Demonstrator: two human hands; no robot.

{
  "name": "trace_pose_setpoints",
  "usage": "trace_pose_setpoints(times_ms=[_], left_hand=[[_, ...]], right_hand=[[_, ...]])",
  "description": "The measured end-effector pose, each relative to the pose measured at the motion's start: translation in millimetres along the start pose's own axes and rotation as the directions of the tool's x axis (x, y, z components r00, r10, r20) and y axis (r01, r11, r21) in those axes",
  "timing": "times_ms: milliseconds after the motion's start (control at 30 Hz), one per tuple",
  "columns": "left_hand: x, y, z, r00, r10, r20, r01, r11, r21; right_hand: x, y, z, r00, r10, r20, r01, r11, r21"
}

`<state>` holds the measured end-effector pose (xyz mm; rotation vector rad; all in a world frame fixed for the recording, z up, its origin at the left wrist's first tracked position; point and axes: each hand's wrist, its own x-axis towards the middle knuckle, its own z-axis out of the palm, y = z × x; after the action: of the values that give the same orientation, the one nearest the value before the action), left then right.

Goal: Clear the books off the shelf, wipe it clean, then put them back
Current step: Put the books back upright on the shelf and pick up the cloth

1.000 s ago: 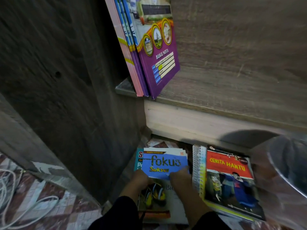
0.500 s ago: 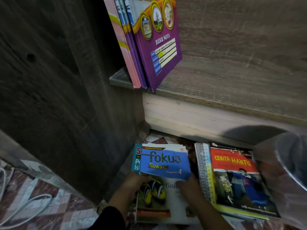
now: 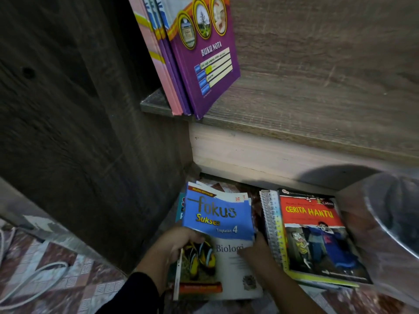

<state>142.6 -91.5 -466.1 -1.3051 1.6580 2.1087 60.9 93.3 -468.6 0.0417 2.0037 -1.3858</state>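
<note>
A blue "Fokus Sukses" book tilts up off a white "Biologi" book that lies on the floor under the shelf. My left hand grips the left edge of the blue book. At that book's lower right corner my right hand holds it, fingers resting on the Biologi cover. Purple "Buku Nota" notebooks and a pink one lean upright at the left end of the wooden shelf. A red "Cerita Hantu" book lies on a spiral notebook to the right.
The dark wooden side panel stands at the left. White cables lie on the patterned floor at lower left. A clear plastic sheet or bag fills the right edge. More books lie under the blue one.
The blue Fokus book has been lifted and tilted up off the pile. Both hands slid down its edges, uncovering the Biologi title. The camera moved closer.
</note>
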Motion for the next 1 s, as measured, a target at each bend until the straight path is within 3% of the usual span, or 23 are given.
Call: trace_pose_setpoints(times_ms=[200,400,533,633,733,833,1000], left_hand=[[-32.7,-11.4,-14.9,0.956,0.293,-0.017,-0.293,0.950,-0.109],[-65.7,-5.4,-17.0,0.883,0.464,-0.072,-0.470,0.870,-0.150],[-66.8,2.8,-16.0,0.858,0.497,-0.129,-0.513,0.845,-0.151],[-60.7,1.3,-16.9,0.882,0.458,-0.115,-0.470,0.875,-0.117],[-58.1,-5.0,-8.1,0.888,0.454,-0.077,-0.455,0.890,-0.003],[-58.9,-13.7,-1.8,0.880,0.461,-0.118,-0.466,0.884,-0.024],[-71.1,-11.8,-4.6,0.864,0.498,-0.080,-0.496,0.867,0.041]], right_hand=[[-19.6,1.8,-2.5,0.995,-0.094,-0.018,0.096,0.974,0.206],[-51.6,-23.8,-9.3,0.913,-0.400,-0.082,0.408,0.893,0.188],[-51.5,-34.4,-18.7,0.838,-0.544,-0.048,0.546,0.836,0.061],[-40.4,-25.6,-20.2,0.863,-0.504,-0.029,0.502,0.863,-0.058],[-33.8,-8.7,-15.4,0.939,-0.342,-0.037,0.340,0.940,-0.037],[-29.5,4.4,-7.8,0.935,-0.329,-0.131,0.313,0.942,-0.123],[-61.7,-14.3,-9.1,0.921,-0.368,-0.131,0.370,0.929,-0.007]])
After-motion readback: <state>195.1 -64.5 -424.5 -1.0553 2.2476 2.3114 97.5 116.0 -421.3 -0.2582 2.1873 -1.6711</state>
